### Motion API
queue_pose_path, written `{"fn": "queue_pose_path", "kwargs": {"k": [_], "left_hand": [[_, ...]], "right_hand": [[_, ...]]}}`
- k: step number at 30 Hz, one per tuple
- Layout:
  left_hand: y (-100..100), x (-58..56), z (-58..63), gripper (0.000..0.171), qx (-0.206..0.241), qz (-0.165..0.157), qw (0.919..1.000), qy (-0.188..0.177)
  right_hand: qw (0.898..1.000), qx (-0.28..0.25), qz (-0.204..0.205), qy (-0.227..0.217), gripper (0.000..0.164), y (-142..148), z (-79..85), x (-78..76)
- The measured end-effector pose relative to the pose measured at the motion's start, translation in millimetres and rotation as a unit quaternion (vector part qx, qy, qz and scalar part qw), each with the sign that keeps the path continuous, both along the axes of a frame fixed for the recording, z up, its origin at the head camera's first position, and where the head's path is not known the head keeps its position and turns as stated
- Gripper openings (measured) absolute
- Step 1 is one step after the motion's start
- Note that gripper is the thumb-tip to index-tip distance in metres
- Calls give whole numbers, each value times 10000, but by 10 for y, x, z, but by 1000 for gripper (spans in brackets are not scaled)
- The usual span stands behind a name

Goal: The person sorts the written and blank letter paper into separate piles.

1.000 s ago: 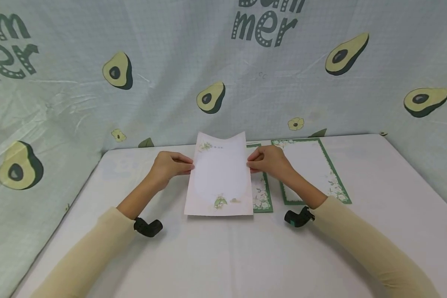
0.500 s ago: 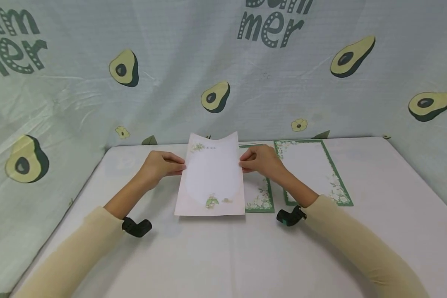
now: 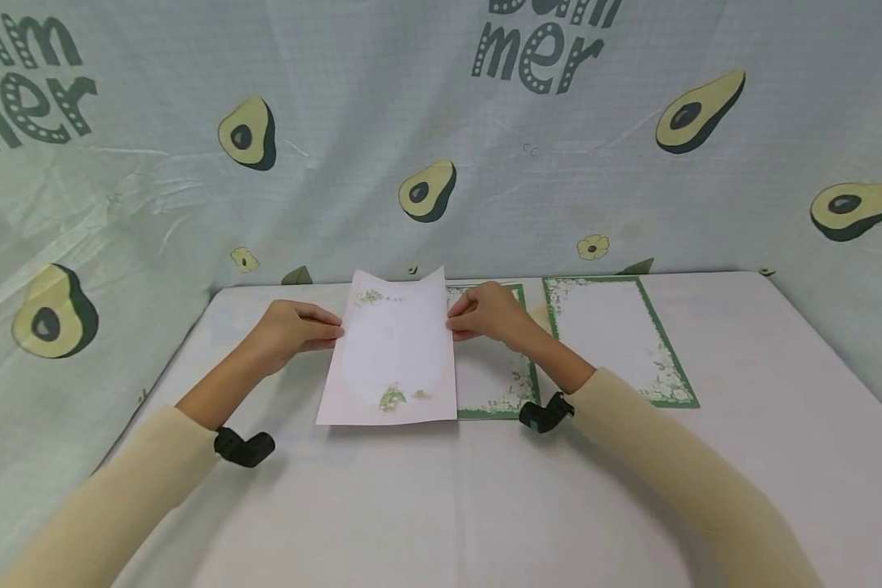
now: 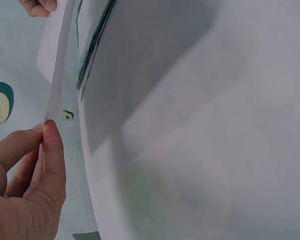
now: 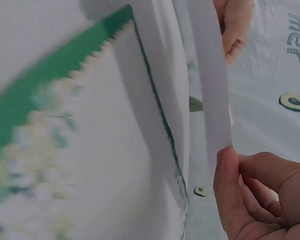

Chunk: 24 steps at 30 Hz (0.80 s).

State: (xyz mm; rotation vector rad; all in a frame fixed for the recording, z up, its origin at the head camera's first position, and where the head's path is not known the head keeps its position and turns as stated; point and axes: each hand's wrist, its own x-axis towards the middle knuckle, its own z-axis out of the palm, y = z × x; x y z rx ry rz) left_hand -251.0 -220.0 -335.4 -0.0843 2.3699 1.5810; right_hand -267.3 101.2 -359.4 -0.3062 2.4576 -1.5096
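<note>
A pale pink sheet of stationery paper (image 3: 389,351) with small floral prints hangs between the two hands, its top edge bowed. My left hand (image 3: 291,333) pinches its left edge between thumb and fingers. On the opposite edge, my right hand (image 3: 491,312) pinches the sheet the same way. The left wrist view shows the paper (image 4: 59,65) nearly edge-on, raised above the table. Partly behind it lies a green-bordered floral sheet (image 3: 496,380), overlapped by the pink paper and the right hand. That bordered sheet (image 5: 110,115) fills much of the right wrist view.
A second green-bordered sheet (image 3: 610,327) lies flat to the right, partly behind the right forearm. The white-covered table (image 3: 412,506) meets a cloth backdrop (image 3: 323,212) printed with avocados along its back edge. Each wrist carries a small black camera.
Both hands have moved left together with the pink paper, uncovering more of the green-bordered sheet behind it. The sheet at the right stays in place on the table.
</note>
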Motion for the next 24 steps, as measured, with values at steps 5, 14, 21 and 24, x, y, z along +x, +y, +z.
{"fn": "queue_pose_path", "kwargs": {"k": [5, 14, 21, 24], "left_hand": [[-83, -49, -24, 39, 74, 192, 9997, -131], [-167, -54, -20, 40, 238, 323, 9991, -156], [-205, -84, 15, 40, 156, 383, 9991, -84], [-214, -81, 37, 42, 101, 398, 9991, -58]], "right_hand": [[9990, 274, 33, -360, 12, -135, 68, -215], [9947, 489, 386, -816, 11, -238, 47, -534], [9897, 902, 445, -1023, 10, -323, 95, -647], [9873, 1024, 371, -1155, 10, -373, 100, -695]]}}
